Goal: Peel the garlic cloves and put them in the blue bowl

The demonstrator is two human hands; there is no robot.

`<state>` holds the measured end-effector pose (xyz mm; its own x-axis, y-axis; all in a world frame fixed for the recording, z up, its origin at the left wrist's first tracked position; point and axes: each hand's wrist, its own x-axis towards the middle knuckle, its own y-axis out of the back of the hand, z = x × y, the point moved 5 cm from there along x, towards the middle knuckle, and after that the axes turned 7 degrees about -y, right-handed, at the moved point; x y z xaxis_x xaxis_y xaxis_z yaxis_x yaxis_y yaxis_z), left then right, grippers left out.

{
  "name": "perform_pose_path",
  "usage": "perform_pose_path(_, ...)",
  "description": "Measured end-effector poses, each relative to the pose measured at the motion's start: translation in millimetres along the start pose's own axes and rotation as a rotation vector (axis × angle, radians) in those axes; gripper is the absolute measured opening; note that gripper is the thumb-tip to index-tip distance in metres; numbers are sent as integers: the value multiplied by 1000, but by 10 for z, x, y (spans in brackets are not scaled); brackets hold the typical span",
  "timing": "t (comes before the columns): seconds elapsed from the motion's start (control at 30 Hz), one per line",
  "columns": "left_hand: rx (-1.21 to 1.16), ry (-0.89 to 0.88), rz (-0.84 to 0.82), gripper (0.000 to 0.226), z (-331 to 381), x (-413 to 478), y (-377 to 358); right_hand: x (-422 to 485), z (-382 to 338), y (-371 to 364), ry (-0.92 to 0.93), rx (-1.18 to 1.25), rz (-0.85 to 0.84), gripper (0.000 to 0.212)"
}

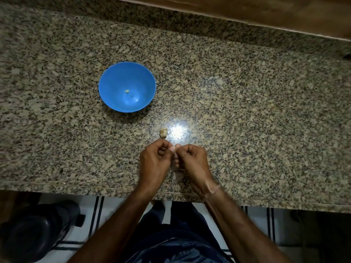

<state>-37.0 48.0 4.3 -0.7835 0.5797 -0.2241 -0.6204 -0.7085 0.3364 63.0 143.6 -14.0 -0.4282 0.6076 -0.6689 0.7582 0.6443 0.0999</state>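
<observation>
On the near middle of the speckled grey-and-tan granite countertop (247, 111): left hand (154, 158) and right hand (191, 158), knuckles up, fingers curled, thumbs and fingertips of both meeting between them. Held item: small and almost wholly hidden by the fingertips, probably a garlic clove (174, 151), pinched from both sides. Just beyond the hands, resting on the stone beside a bright glare of light: one pale, papery-skinned garlic bulb (163, 132), unpeeled, apart from the fingers. Farther off and to the left, well apart from it: round blue plastic bowl (114, 76), upright, holding one small pale peeled clove (127, 91) near the middle of its floor. Right wrist: thin pale thread band (213, 189). Below the counter's near edge: white floor tiles with dark stripes (98, 211), and at near left a dark rounded object (38, 232), too dim to identify.
</observation>
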Motion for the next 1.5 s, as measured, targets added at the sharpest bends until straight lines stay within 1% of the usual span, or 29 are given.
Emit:
perform_pose_path(0.03, 19, -10, 11, 12, 8, -9, 2, -16, -20, -3, 36, -50, 29, 27)
perform_pose_path(0.1, -9, 48, 21, 14, -98, 16, -11, -79, -94, 3, 205, -218, 130, 26)
perform_pose_path(0.17, -168, 174, 5, 14, -181, 12, -71, -129, -147, -15, 323, -273, 174, 25)
perform_pose_path(0.2, -228, 217, 12, 13, -200, -6, -104, -122, -150, -17, 325, -273, 185, 25)
perform_pose_path(0.23, -242, 213, 30, 13, -197, -22, -118, -96, -135, -10, 280, -255, 186, 25)
perform_pose_path(0.27, -200, 164, 47, 12, -170, -31, -108, -55, -109, -10, 197, -208, 171, 26)
perform_pose_path(0.33, -61, -2, 34, 9, -83, -48, -79, -17, -28, -42, -9, -2, 83, 30)
perform_pose_path(0.37, 15, -90, 14, 10, -45, -46, -63, -25, 2, -64, -61, 64, 50, 31)
perform_pose_path(0.4, 88, -165, -1, 12, -27, -34, -47, -32, 12, -73, -44, 47, 47, 31)
perform_pose_path(0.43, 139, -216, -7, 15, -11, -17, -39, -32, 18, -72, 16, -26, 63, 31)
perform_pose_path(0.5, 176, -237, -10, 20, 0, -8, -48, -46, 12, -51, 131, -149, 108, 28)
perform_pose_path(0.53, 159, -210, -14, 21, -6, -10, -63, -49, -1, -35, 169, -154, 118, 28)
perform_pose_path(0.6, 73, -90, -29, 23, -61, -12, -98, -54, -36, -12, 241, -135, 97, 25)
perform_pose_path(0.73, -311, 247, -90, 28, -206, -19, -186, -39, 16, 34, 282, -73, -4, 13)
perform_pose_path(0.8, -360, 288, -127, 29, -199, -18, -203, -13, 54, 59, 270, -37, -25, 7)
perform_pose_path(0.93, -286, 223, -151, 31, -188, -36, -191, 0, 34, 91, 274, -8, -35, 4)
perform_pose_path(1.0, -182, 126, -152, 30, -137, -47, -180, 4, 26, 97, 228, 15, -40, 9)
perform_pose_path(1.03, -116, 64, -150, 29, -102, -47, -169, 16, 53, 91, 151, 64, -55, 11)
perform_pose_path(1.07, -50, 8, -137, 28, -78, -44, -152, 24, 86, 71, 36, 144, -87, 10)
perform_pose_path(1.1, 3, -36, -123, 27, -70, -39, -131, 24, 118, 38, -87, 229, -138, 10)
perform_pose_path(1.13, 27, -52, -121, 28, -72, -31, -119, 17, 136, 10, -170, 278, -170, 10)
perform_pose_path(1.17, 5, -25, -139, 29, -111, -22, -118, 15, 141, 1, -181, 282, -172, 11)
perform_pose_path(1.2, -73, 60, -165, 30, -155, -10, -135, 22, 121, 25, -111, 214, -132, 11)
perform_pose_path(1.3, -469, 488, -247, 25, -221, -38, -251, -23, -60, 105, 295, -157, 43, 9)
perform_pose_path(1.33, -513, 555, -254, 23, -217, -45, -271, -27, -85, 108, 354, -214, 65, 10)
perform_pose_path(1.37, -485, 544, -245, 24, -206, -38, -275, -9, -82, 110, 362, -233, 72, 11)
perform_pose_path(1.4, -375, 448, -232, 27, -177, -24, -259, 13, -70, 103, 335, -231, 61, 13)
perform_pose_path(1.47, -53, 186, -180, 33, -92, -25, -208, 72, -30, 89, 259, -191, 20, 20)
perform_pose_path(1.5, 38, 104, -149, 34, -64, -35, -194, 83, -22, 85, 243, -177, 3, 24)
